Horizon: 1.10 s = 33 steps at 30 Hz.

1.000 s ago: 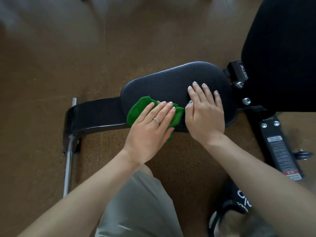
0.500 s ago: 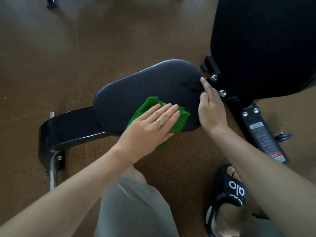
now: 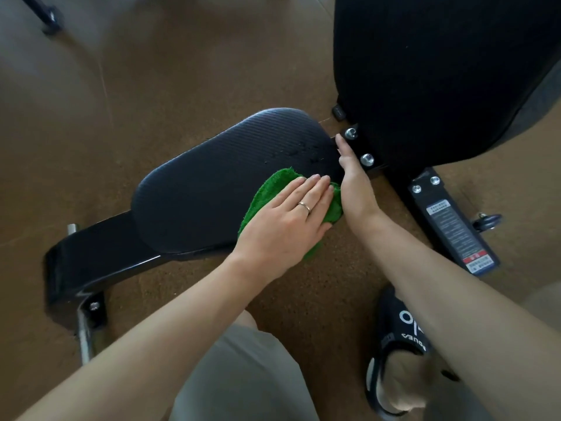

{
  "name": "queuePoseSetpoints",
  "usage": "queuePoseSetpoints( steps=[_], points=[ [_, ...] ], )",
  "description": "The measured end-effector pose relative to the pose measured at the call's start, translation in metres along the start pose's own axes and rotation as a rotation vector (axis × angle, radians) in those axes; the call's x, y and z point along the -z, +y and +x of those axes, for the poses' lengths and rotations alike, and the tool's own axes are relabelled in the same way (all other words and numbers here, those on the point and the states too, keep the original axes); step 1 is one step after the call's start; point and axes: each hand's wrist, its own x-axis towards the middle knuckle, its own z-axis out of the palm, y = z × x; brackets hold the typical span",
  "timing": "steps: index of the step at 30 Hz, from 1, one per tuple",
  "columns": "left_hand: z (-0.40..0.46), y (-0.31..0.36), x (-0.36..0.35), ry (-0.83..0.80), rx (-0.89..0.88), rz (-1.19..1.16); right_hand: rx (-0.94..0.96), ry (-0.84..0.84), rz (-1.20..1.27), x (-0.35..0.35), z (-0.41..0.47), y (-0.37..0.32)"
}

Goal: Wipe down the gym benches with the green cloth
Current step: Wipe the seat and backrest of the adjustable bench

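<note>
Flat-fingered, your left hand [image 3: 287,220] pressed the green cloth [image 3: 273,192] on the seat pad [image 3: 212,177]; unwiped pad stretched toward eight o'clock.

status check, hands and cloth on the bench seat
Left hand flat, pressing green cloth on seat pad. Right hand at pad's edge by hinge bracket. Nothing blocking.

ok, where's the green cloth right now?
In the head view the green cloth lies on the near right end of the seat pad, pressed flat under the left hand, with the right hand just beside it.
</note>
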Motion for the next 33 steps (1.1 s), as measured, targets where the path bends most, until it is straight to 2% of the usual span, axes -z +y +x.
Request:
queuePoseSetpoints(
  steps=[3,8,13,17,20,27,29,33],
  points=[
    [-0.022,-0.01,0.009,-0.077,-0.028,-0.015,-0.102,-0.073,0.214,0.005,-0.002,-0.008],
    [-0.065,-0.043,0.023,-0.139,-0.074,0.031,-0.132,-0.084,0.298,0.012,0.002,-0.005],
    [-0.004,-0.017,0.019,-0.145,-0.062,-0.042,-0.192,-0.074,0.421,0.017,0.004,-0.002],
    [0.048,-0.004,0.015,-0.187,0.027,-0.284,-0.208,-0.06,0.434,0.02,0.0,-0.001],
    [0.067,-0.014,0.014,-0.212,0.076,-0.33,-0.231,-0.059,0.496,0.019,-0.001,-0.003],
    [-0.019,-0.016,0.034,-0.293,0.01,-0.216,-0.191,-0.055,0.331,0.009,-0.004,-0.001],
    [-0.019,-0.019,0.03,-0.274,0.076,-0.216,-0.186,-0.045,0.312,0.004,-0.002,0.0],
    [0.044,-0.025,0.014,-0.207,0.31,-0.282,-0.187,0.041,0.243,-0.002,-0.002,0.001]
  ],
)
